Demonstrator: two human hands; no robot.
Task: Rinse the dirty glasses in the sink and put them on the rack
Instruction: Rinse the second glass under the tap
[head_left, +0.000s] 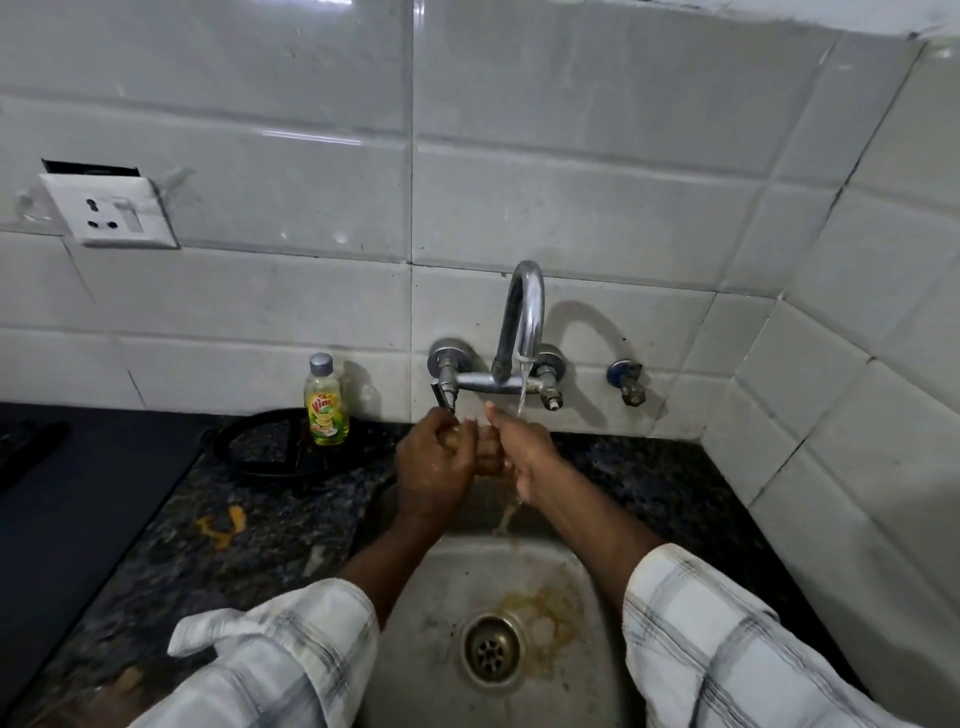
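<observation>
A small clear glass (480, 448) with yellowish residue is held between both hands, over the back of the steel sink (441, 597). Most of it is hidden by fingers. My left hand (431, 470) wraps around its left side. My right hand (524, 454) closes on its right side, thumb raised. A thin stream of water falls from the chrome tap (524, 317) onto my right hand. Brownish water drips from the hands into the basin, and a yellow-brown stain lies around the drain (491, 649).
A yellow dish-soap bottle (326, 402) stands on the dark granite counter (208, 561) left of the tap, in front of a black round object (260, 447). An orange spill (223, 524) marks the counter. A dark stove surface (78, 493) lies far left. Tiled walls close the back and right.
</observation>
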